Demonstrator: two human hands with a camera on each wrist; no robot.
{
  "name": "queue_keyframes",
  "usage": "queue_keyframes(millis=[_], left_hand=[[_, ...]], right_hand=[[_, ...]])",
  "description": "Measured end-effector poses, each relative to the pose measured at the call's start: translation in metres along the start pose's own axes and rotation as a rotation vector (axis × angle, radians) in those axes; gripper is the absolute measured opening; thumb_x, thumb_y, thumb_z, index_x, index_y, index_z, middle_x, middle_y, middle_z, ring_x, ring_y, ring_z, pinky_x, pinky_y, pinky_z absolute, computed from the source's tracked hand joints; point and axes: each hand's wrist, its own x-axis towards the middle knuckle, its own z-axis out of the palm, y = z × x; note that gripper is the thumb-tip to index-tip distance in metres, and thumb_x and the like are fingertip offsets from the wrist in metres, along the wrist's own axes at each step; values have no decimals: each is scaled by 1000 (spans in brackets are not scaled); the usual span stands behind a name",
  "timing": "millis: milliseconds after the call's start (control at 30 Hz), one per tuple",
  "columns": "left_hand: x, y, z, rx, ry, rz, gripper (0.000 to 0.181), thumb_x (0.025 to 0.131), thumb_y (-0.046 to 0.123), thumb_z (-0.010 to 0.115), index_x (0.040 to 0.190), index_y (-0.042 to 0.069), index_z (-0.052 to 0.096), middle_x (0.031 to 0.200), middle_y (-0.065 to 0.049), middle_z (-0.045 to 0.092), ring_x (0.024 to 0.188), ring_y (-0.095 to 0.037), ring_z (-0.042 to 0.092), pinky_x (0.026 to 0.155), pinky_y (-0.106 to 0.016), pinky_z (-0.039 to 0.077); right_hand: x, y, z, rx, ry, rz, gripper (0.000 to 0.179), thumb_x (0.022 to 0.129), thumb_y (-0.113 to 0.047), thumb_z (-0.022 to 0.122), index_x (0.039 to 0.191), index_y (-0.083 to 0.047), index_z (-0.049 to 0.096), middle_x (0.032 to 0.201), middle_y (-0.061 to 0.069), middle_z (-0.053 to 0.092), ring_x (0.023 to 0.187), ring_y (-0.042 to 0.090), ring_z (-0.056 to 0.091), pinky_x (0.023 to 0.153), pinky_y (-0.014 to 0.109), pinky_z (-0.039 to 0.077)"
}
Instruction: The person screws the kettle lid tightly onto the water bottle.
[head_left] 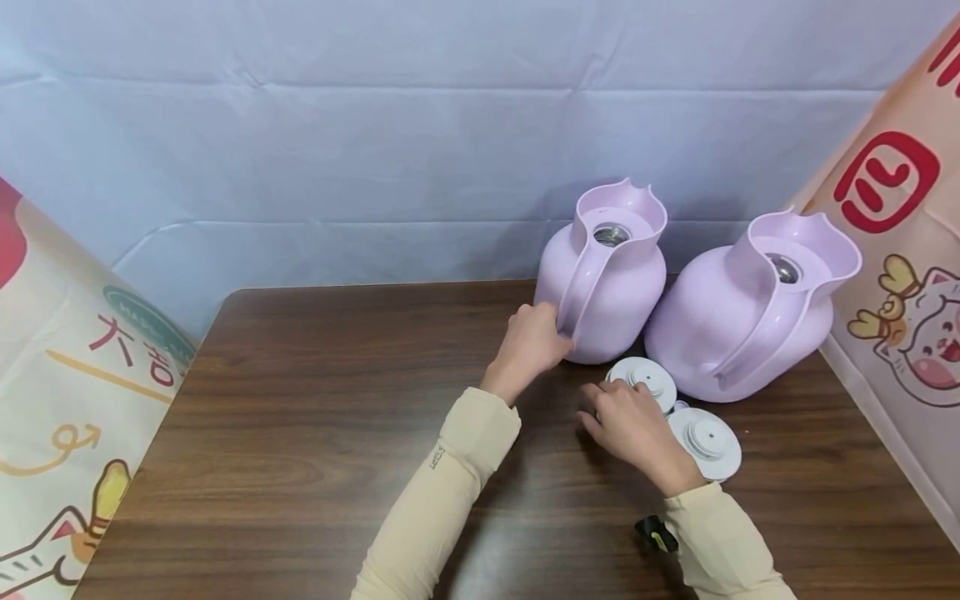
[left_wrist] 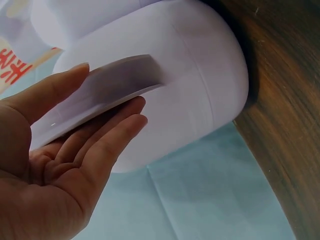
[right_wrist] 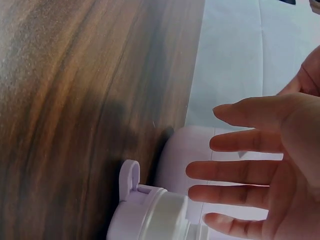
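At the lower edge of the frame, right of centre, a black item (head_left: pixel 649 532) with a yellow mark lies against or just beside the right cuff (head_left: pixel 708 518); its nature cannot be told. Above it on the table (head_left: pixel 300 417) is the near stopper (head_left: pixel 711 439), white threaded side up. The right hand (head_left: pixel 628 423), right of centre, holds nothing; its fingers are extended and apart, over and beside the far stopper (head_left: pixel 645 377), which lies just beside its twin. Contact with it cannot be confirmed. Risk: a careless sweep of that hand could roll or knock either stopper, or dirty its thread on the wood. The left hand (head_left: pixel 528 342), at centre, has its thumb and fingers on opposite sides of the left jug's handle; whether it is firmly clamped on the handle cannot be told. The right jug (head_left: pixel 720 317) stands at the right and the left jug (head_left: pixel 633 300) slightly farther back, just beside it, before the pale sheet (head_left: pixel 375 167). Neither mouth has a stopper in it. Judgement: lifting on a loose grip could let the left jug slip or twist; pulling it sideways could strike its neighbour; any liquid inside, which cannot be verified, would spill if either tipped.
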Motion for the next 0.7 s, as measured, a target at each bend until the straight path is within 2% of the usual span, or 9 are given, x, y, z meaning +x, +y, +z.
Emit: queue_keyframes(millis=[133,233,300,467,567,700], left_hand=[[-6,-1,0,47,27,21,24,78,18,67,62,8,53,60,-4,54,62,-20,54,55,-27,40],[-12,-2,-1,41,25,16,23,78,17,67,62,7,53,59,-5,54,61,-19,52,54,-27,40],[-16,-2,-2,37,26,18,23,77,16,67,61,7,54,58,-5,53,58,-18,51,52,-27,40],[-28,-4,-3,80,71,50,24,74,16,68,57,6,54,57,-6,54,56,-20,52,52,-29,41],[-35,-6,-3,72,80,57,26,74,14,67,55,7,52,54,-6,52,53,-19,50,49,-29,39],[-44,-7,-3,46,88,62,28,75,12,65,52,7,48,49,-4,47,50,-18,46,48,-28,38]], right_hand=[[1,4,-4,24,-1,11,18,74,-15,71,83,-3,61,70,8,58,69,30,58,56,45,41],[2,8,-8,41,-2,27,16,73,-13,70,81,-4,60,68,7,57,68,31,58,54,45,41],[2,12,-11,52,-4,38,16,74,-12,70,82,-3,60,69,8,57,69,32,58,55,46,42],[1,18,-17,96,-34,78,18,75,-11,69,88,0,61,74,11,58,72,33,59,60,47,44],[2,22,-20,148,-54,111,16,76,-8,67,86,0,58,73,10,57,71,31,58,60,46,43],[5,27,-23,204,-37,160,15,76,-5,64,84,3,54,72,11,55,67,31,55,61,46,42]])
